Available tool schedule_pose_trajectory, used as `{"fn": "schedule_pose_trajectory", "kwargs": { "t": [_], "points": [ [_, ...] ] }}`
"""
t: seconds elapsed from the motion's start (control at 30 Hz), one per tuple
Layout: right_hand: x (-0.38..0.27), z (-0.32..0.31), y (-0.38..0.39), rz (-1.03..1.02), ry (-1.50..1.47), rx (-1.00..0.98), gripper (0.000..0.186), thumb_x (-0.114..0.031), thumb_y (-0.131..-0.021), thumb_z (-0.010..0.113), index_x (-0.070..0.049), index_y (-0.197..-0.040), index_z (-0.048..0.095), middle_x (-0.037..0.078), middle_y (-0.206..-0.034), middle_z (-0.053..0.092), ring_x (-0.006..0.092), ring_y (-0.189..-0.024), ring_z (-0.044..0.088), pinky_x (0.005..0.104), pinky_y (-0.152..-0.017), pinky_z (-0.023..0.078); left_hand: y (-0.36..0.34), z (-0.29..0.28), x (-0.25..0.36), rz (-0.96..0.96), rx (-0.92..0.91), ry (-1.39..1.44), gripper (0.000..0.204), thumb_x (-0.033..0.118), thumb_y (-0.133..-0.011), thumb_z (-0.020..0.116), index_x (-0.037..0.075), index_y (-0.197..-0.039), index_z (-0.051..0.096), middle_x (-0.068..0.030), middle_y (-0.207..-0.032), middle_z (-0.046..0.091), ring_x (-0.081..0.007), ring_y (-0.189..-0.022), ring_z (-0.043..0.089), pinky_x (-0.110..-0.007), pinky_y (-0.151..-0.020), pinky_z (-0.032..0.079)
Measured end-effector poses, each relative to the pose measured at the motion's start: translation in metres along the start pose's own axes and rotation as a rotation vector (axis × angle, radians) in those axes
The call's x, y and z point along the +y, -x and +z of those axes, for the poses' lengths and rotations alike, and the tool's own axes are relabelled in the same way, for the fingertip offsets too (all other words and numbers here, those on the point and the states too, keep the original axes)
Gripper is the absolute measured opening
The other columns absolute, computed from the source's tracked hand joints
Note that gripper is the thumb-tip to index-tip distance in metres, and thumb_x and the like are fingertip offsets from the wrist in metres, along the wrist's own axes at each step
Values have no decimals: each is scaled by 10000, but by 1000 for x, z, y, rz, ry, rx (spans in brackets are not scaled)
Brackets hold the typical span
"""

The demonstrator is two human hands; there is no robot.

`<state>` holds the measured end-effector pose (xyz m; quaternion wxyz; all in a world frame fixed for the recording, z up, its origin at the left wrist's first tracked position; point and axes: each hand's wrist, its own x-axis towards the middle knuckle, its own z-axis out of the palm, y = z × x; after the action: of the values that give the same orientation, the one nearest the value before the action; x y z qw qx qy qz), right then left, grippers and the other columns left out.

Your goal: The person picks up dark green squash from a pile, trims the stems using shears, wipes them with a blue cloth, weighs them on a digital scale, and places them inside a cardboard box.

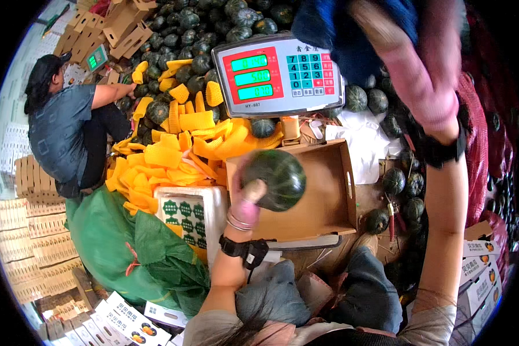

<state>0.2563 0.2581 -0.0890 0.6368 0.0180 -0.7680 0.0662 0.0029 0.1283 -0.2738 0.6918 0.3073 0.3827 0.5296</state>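
My left hand (248,206) grips a dark green pumpkin (279,181) above an open cardboard box (326,216). The thumb lies over the pumpkin's near side, and its other fingers are mostly hidden. At the upper right, my right hand (424,78), in a pink glove and smeared by motion, is closed on a dark blue cloth (328,29). Just beyond the box stands a digital scale display (277,75) with lit green readouts and a keypad. A sheet of green stickers (183,219) lies in a white foam tray (216,222) left of the box.
Yellow foam sleeves (164,158) are heaped at left of centre, beside a green sack (132,248). Many pumpkins (190,20) cover the far floor. A co-worker (69,121) crouches at far left. Red-handled clippers (391,222) lie near loose pumpkins on the right.
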Motion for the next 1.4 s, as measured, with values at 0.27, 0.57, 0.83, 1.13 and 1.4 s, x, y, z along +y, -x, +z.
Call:
{"fn": "schedule_pose_trajectory", "kwargs": {
  "t": [0.27, 0.57, 0.83, 1.13, 1.4],
  "points": [
    [6, 3, 64, 872, 720, -747, 536, -404, -825, 628, -130, -1264, 487, 121, -1230, 541, 342, -1126, 469, 515, -983, 320, -14, -38, -6, 231, -16, -96, 642, 226, -758, 714, 41, -1311, 445, -119, -1286, 504, -250, -1156, 511, -390, -1000, 412],
    [-168, 32, 278, 1837, 678, -1004, 742, -378, -705, 737, 32, -1236, 420, 321, -1119, 541, 419, -903, 612, 439, -790, 506, -26, -18, 0, 154, 158, -63, 474, 167, -804, 689, 22, -1206, 485, -70, -1103, 571, -157, -997, 560, -316, -886, 474],
    [-269, -92, 261, 1939, 826, -146, 332, -40, -746, 534, -10, -1064, 623, 89, -918, 650, 146, -798, 577, 272, -726, 464, -21, -26, -12, 34, 141, -285, 541, 130, -732, 759, 20, -1168, 458, -80, -1081, 571, -170, -971, 573, -317, -873, 483],
    [-353, -172, 346, 1618, 914, 979, 213, -85, -841, 550, 0, -1036, 568, 53, -1015, 586, 163, -950, 544, 313, -853, 455, -29, -71, -100, -276, -128, -810, 587, 367, -664, 822, 4, -1042, 556, -96, -938, 634, -172, -862, 596, -308, -800, 495],
    [-339, -153, 316, 1500, 486, 1448, 210, -180, -886, 564, -38, -1031, 614, 40, -995, 615, 153, -944, 597, 286, -798, 497, -27, -79, -101, -233, -220, -1053, 590, 292, -671, 824, 9, -1101, 536, -102, -960, 618, -165, -888, 583, -302, -812, 488]
  ]
}}
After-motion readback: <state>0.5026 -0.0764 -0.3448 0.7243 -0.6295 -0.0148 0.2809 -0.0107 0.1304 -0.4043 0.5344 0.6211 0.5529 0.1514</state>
